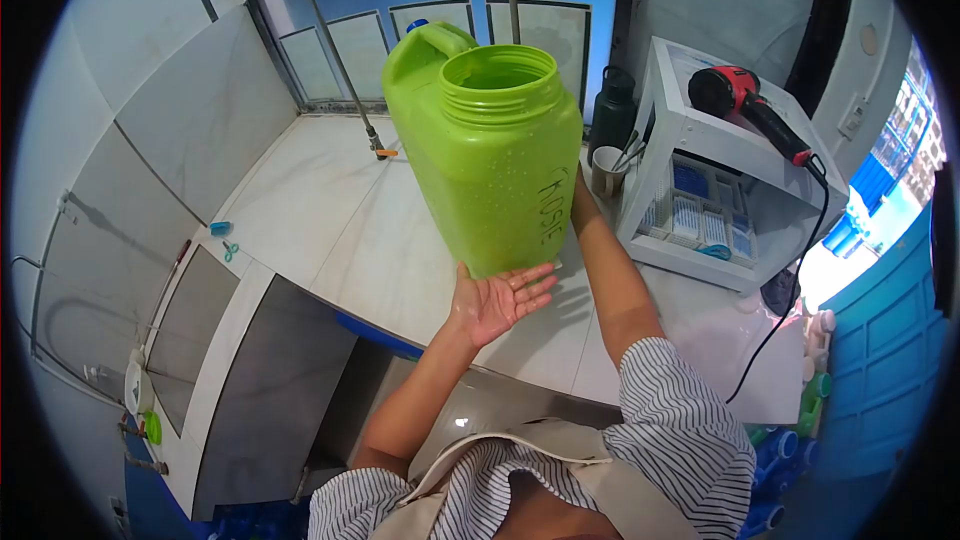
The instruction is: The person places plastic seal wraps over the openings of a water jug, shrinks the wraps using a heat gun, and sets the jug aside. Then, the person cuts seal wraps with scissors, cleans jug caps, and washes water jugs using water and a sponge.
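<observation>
A large lime-green plastic water jug [490, 180] stands tilted on the white tiled counter. Its wide threaded mouth is uncapped, a blue cap shows on the smaller spout at the back, and black handwritten letters run down its side. My left hand [493, 305] lies palm up against the jug's bottom front edge, fingers stretched out. On the jug's far right side is my right hand [581, 202], mostly hidden behind the jug, so its fingers do not show. Water droplets dot the green surface.
Right of the jug are a dark bottle [612, 110], a mug with utensils [608, 172] and a white shelf unit [640, 230] with a red-black heat gun [745, 105] on top. A pipe with an orange-handled valve [386, 152] rises behind. Small scissors [231, 252] lie left.
</observation>
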Demonstrator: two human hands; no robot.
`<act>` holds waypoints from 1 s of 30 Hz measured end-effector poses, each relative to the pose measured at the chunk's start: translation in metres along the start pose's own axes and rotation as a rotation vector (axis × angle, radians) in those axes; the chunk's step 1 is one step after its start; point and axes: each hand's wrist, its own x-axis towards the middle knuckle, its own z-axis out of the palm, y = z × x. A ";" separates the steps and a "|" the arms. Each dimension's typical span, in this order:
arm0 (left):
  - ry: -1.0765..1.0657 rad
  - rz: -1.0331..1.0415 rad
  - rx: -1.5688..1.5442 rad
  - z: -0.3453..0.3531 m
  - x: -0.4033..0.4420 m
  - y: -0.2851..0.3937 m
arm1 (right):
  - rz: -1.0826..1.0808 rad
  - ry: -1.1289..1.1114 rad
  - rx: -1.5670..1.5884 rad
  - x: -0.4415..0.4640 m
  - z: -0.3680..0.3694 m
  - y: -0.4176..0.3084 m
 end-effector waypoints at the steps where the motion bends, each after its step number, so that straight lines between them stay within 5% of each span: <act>1: 0.002 0.000 0.002 -0.003 -0.006 0.002 | -0.015 -0.020 -0.005 0.000 0.004 -0.004; 10: 0.066 -0.035 0.036 -0.039 -0.055 0.033 | -0.054 -0.032 0.158 -0.043 0.012 -0.026; 14: 0.148 0.038 0.055 -0.064 -0.076 0.060 | -0.166 0.359 0.168 -0.086 -0.037 0.020; 16: 0.214 0.096 0.090 -0.071 -0.093 0.074 | -0.503 0.758 -0.028 -0.142 -0.021 0.045; 19: 0.250 0.177 0.109 -0.092 -0.130 0.100 | -0.704 0.939 -0.370 -0.217 0.059 0.066; 25: 0.386 0.394 0.219 -0.104 -0.289 0.152 | -0.534 -0.101 -0.645 -0.269 0.291 0.132; 30: 0.545 0.728 0.215 -0.131 -0.484 0.196 | -0.169 -0.622 -0.544 -0.281 0.448 0.229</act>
